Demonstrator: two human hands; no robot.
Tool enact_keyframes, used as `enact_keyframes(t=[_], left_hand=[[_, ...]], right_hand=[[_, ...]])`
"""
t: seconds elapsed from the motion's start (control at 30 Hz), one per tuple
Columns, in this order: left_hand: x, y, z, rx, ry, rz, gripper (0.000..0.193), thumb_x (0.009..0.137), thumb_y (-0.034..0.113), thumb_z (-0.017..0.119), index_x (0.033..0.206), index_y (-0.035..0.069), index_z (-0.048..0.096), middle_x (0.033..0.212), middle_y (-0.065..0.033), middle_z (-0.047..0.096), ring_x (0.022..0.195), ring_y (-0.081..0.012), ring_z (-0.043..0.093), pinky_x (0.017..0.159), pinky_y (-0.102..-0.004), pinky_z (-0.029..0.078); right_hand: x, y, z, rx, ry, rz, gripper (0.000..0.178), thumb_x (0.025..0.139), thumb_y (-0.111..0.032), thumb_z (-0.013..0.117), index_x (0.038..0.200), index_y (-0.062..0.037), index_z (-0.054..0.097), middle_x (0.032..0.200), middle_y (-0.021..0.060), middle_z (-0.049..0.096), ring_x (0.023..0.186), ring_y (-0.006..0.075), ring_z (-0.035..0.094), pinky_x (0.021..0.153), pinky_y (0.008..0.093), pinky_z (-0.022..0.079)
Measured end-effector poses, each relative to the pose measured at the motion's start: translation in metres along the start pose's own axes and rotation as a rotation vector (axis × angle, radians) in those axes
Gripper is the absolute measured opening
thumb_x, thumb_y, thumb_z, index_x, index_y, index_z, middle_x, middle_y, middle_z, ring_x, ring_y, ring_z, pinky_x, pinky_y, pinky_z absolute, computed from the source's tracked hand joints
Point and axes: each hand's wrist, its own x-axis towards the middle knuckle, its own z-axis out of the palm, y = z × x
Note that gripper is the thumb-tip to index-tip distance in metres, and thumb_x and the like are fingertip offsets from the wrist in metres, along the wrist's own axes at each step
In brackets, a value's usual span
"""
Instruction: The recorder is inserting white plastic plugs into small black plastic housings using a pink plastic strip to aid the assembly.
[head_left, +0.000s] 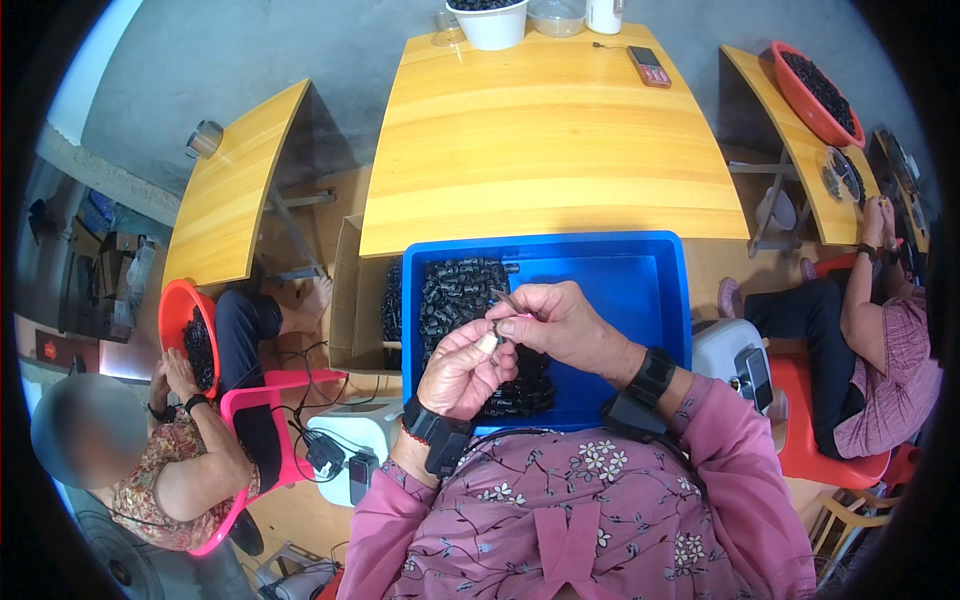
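Note:
Over the blue tray (615,295), my two hands meet. My left hand (460,380) is closed, pinching a small black part (499,327) that is mostly hidden by the fingers. A pale covering wraps its thumb tip. Fingers of my right hand (575,328) are closed on a small tool (507,300) with a thin dark tip and a bit of pink, held against the black part. Its exact kind cannot be made out. Many small black cylindrical parts (455,295) lie heaped in the tray's left side, below and beyond my left hand.
Beyond the tray stands a yellow wooden table (540,140) bearing a phone (650,67) and a white tub (490,25) of black parts. A cardboard box (350,310) stands left of the tray. Co-workers sit at both sides, near red basins (175,320) (815,95).

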Motion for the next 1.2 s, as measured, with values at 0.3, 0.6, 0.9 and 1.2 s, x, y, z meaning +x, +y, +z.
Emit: enact_keyframes(t=[0.3,0.6,0.9,1.2], left_hand=[[0.001,0.000,-0.003,-0.084,0.027,0.045,0.012,0.095,0.007,0.059,0.106,0.005,0.064,0.101,-0.0114,0.066,0.085,-0.0202,0.062,0.073,-0.0321,0.051],[0.003,0.000,-0.007,-0.124,-0.001,0.074,0.016,0.096,0.009,0.058,0.112,0.005,0.061,0.096,-0.0110,0.067,0.084,-0.0208,0.063,0.071,-0.0317,0.051],[0.001,-0.001,-0.008,-0.142,0.008,0.123,0.017,0.094,0.006,0.061,0.111,0.004,0.059,0.100,-0.0129,0.067,0.084,-0.0212,0.065,0.075,-0.0335,0.054],[0.001,0.001,-0.011,-0.110,-0.068,0.108,0.019,0.092,0.003,0.061,0.111,0.006,0.058,0.103,-0.0126,0.068,0.091,-0.0203,0.067,0.075,-0.0338,0.053]], right_hand=[[-0.003,-0.003,-0.011,-0.061,0.088,0.074,0.034,0.100,-0.025,0.056,0.119,0.0025,0.064,0.087,0.0016,0.063,0.077,0.0061,0.057,0.066,0.0224,0.048],[-0.011,0.005,0.003,-0.262,0.111,-0.236,0.023,0.095,-0.017,0.063,0.109,0.0006,0.066,0.086,0.0113,0.067,0.083,0.0180,0.066,0.073,0.0300,0.052],[-0.011,-0.009,0.003,-0.578,0.027,-0.337,0.013,0.090,-0.014,0.066,0.098,-0.0039,0.068,0.079,0.0090,0.062,0.075,0.0270,0.060,0.067,0.0366,0.051],[-0.012,-0.005,0.003,-0.574,0.051,-0.362,0.013,0.090,-0.013,0.066,0.100,-0.0055,0.070,0.077,0.0087,0.062,0.074,0.0261,0.059,0.065,0.0367,0.050]])
